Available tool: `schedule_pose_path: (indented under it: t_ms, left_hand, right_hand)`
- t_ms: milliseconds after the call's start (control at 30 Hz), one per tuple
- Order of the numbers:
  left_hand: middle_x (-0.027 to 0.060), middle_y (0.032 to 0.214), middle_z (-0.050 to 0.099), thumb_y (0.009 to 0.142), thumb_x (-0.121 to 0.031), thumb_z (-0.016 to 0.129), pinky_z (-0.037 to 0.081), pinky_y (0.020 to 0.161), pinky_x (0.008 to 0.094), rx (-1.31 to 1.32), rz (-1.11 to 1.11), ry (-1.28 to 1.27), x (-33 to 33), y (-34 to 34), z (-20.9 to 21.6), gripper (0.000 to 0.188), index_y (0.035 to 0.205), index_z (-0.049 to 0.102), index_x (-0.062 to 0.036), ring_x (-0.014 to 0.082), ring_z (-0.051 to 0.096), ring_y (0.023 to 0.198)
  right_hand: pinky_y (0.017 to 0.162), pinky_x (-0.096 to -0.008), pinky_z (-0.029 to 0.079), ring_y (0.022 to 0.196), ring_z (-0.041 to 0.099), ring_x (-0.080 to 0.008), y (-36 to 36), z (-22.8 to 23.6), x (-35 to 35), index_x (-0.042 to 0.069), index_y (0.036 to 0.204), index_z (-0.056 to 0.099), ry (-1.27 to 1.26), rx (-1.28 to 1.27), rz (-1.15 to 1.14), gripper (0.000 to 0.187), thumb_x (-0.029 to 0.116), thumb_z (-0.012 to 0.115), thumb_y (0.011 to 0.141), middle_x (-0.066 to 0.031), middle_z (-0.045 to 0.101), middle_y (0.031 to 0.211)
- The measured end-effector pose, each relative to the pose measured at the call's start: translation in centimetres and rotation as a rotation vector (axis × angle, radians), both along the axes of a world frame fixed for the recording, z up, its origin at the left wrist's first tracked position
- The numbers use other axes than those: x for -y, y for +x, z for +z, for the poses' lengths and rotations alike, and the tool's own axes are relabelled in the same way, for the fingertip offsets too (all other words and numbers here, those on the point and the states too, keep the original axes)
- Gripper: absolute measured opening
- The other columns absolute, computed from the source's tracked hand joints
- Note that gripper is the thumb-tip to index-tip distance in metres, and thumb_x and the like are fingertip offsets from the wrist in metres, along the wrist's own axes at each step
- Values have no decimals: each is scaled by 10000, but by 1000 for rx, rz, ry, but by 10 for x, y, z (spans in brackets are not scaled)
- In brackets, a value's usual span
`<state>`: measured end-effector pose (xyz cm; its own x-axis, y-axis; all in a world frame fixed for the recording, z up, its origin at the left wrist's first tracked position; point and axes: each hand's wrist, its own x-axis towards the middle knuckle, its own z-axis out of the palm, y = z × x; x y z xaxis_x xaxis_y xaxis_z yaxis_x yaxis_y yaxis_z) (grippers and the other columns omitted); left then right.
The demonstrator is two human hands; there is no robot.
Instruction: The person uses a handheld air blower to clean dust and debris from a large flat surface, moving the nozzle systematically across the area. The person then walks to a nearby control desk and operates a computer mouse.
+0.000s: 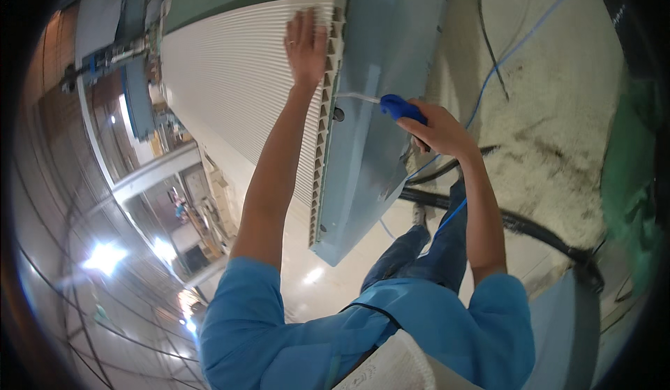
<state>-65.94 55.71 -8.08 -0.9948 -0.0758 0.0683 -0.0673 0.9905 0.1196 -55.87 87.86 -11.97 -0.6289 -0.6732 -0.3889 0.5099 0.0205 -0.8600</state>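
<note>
A white ribbed panel (230, 76) with a row of triangular openings along its edge lies on a grey-blue metal machine body (377, 62). My left hand (306, 49) rests palm down on the ribs near that edge, fingers stretched out and slightly blurred. In my right hand (441, 130) is a blue air blow gun (401, 108), my fingers wrapped round its handle. Its thin bent nozzle (357, 96) points left at the openings in the panel's edge. No air stream can be made out.
A thin blue hose (481, 97) runs across the pale, stained floor (537, 111) on the right. Thick black cables (537, 228) lie near my legs. Green sheeting (631, 159) hangs at the far right. Machinery and bright lamps (105, 258) fill the left side.
</note>
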Motion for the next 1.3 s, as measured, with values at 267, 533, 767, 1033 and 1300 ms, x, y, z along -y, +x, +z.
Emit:
schedule_pose_path:
  t_ms: [267,533,767,1033,1300]
  left_hand:
    - [89,1713,258,1097,-442,384,120,1302,480,65,163,55,22,79,6,599,1636,325,-189,341,160,1592]
    - [76,1728,224,1092,-487,356,103,1295,485,29,683,85,134,262,-14,621,1650,294,-223,339,150,1599]
    - [78,1721,239,1081,-554,302,112,1278,548,15,1282,49,161,426,-22,660,1656,270,-231,325,157,1598]
    - [91,1713,254,1074,-539,334,138,1273,541,-51,1290,47,149,459,-17,658,1642,298,-209,359,175,1587]
    - [87,1699,285,1053,-539,397,112,1276,544,-37,1260,79,138,447,-2,653,1614,357,-207,377,160,1589]
  right_hand:
    - [510,-305,483,509,570,-119,-25,29,44,33,1040,560,-84,-48,-358,365,394,609,1049,-15,547,625]
    - [496,-305,477,514,577,-138,-13,55,87,19,1084,550,-7,-189,266,406,419,611,1049,-41,575,652]
    - [490,-320,514,507,603,-160,-44,48,134,2,1103,526,0,-146,-277,433,430,576,1065,-56,564,606]
    - [498,-365,513,508,610,-167,24,52,171,-22,1106,524,93,-308,704,423,395,583,1059,-73,610,680]
    - [470,-334,526,490,613,-174,12,64,184,5,1104,529,201,-316,8,420,419,581,1062,-71,594,661]
